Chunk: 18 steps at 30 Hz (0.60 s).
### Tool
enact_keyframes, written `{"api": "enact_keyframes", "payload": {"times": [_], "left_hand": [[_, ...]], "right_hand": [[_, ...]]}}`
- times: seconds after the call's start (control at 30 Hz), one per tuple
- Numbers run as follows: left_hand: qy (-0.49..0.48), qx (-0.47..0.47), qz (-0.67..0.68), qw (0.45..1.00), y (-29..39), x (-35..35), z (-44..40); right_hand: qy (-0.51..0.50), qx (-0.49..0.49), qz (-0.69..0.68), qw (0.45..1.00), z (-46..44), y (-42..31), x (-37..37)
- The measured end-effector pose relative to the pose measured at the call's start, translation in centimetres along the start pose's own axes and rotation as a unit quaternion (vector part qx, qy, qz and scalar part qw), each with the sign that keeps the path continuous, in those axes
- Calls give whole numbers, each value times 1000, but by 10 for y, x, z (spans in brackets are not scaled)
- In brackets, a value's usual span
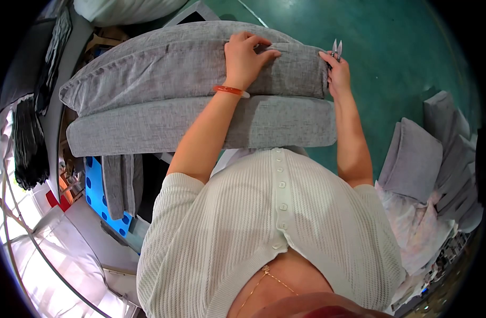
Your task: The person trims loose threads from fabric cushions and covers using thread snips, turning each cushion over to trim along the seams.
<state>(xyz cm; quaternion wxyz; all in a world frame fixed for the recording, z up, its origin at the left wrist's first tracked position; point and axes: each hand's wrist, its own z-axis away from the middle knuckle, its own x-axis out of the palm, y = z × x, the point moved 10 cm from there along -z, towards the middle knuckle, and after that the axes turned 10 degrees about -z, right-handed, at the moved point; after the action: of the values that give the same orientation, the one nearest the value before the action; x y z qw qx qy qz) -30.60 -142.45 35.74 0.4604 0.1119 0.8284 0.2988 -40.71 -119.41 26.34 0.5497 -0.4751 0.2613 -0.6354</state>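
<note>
A long grey fabric cushion lies across the top of the view, with seams along its cover. My left hand rests on its upper side, thumb and fingers apart and touching the cloth. At the cushion's right end, my right hand is closed around small scissors, whose blades point away from me and stand slightly apart. The right thumb and fingertips also touch the cushion's corner edge. Nearer to my body lies a second grey cushion, partly covered by my left forearm.
More grey cushions are piled at the right, beside clear plastic wrapping. Dark cloth strips hang at the left. Below the cushions are a blue dotted panel and folded grey fabric. A white bag sits at the top left.
</note>
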Motion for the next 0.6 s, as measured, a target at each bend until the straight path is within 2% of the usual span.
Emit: {"api": "enact_keyframes", "payload": {"times": [0.03, 0.17, 0.23, 0.33, 0.47, 0.53, 0.6], "left_hand": [[23, 44, -82, 995, 11, -7, 2], [40, -39, -15, 998, -37, -29, -2], [46, -50, -32, 997, -48, -68, 0], [89, -75, -129, 985, -80, -143, 23], [176, -86, -324, 926, -134, -262, 69], [210, -127, -366, 898, -166, -323, 95], [204, -203, -491, 822, -181, -367, 119]], "right_hand": [[-1, 4, 0, 1000, 1, 0, 2], [-2, 3, 5, 1000, -6, 8, -7], [-17, 9, -2, 1000, -13, 14, -10], [21, -10, 36, 999, -20, 15, -23], [20, -3, 5, 1000, -28, 16, -30], [25, -36, 0, 999, -29, 11, -36], [28, -28, 7, 999, -30, 9, -42]]}}
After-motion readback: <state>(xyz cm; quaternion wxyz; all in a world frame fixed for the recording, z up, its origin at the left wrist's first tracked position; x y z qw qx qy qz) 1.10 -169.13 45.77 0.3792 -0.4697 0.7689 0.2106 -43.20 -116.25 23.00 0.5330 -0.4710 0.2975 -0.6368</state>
